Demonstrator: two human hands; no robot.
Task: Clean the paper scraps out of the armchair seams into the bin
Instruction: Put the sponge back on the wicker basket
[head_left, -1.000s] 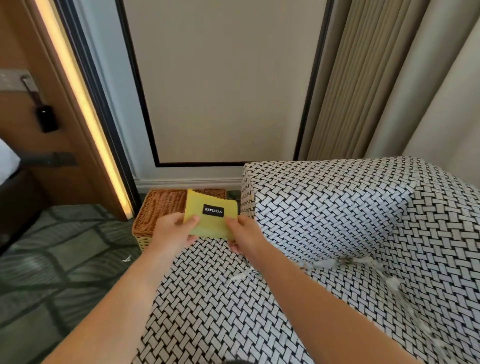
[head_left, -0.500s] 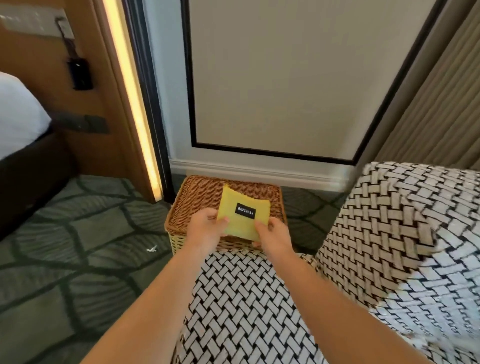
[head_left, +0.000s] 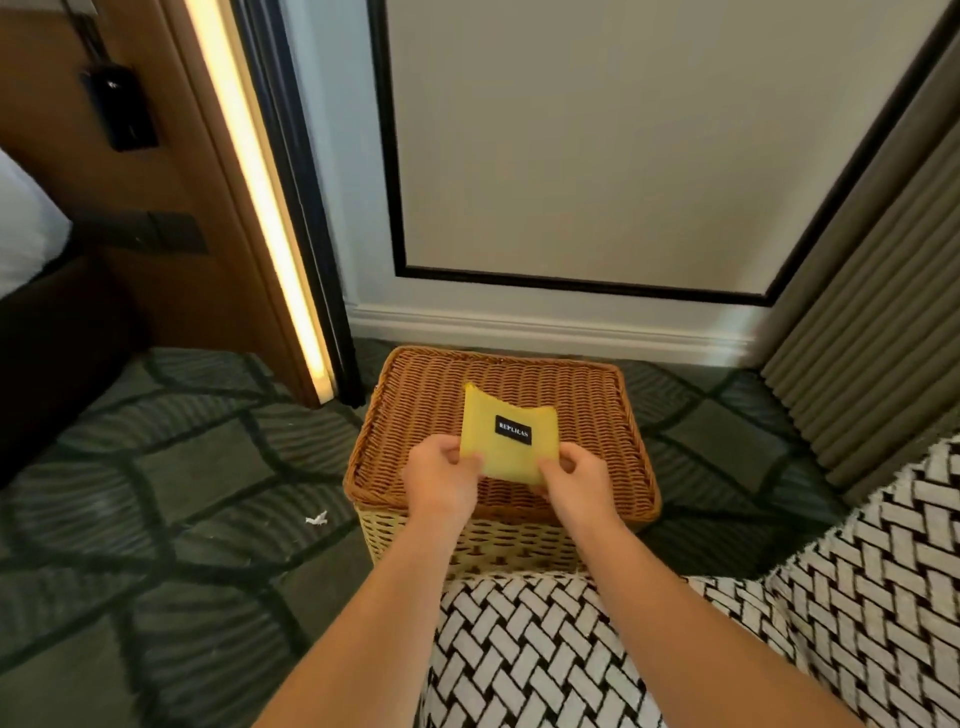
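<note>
A folded yellow cloth with a small black label is held over the wicker bin, which stands on the carpet in front of the armchair. My left hand pinches the cloth's left lower edge and my right hand pinches its right lower edge. The black-and-white woven armchair fills the lower right; its seams are out of view. One white paper scrap lies on the carpet left of the bin.
A wall with a white baseboard runs behind the bin. A lit wooden panel and a bed edge stand to the left. Ribbed curtains hang at the right. Dark patterned carpet spreads to the left.
My view has swung left and down from the armchair toward the bin. Both hands carried the yellow cloth forward, from over the seat edge to above the bin.
</note>
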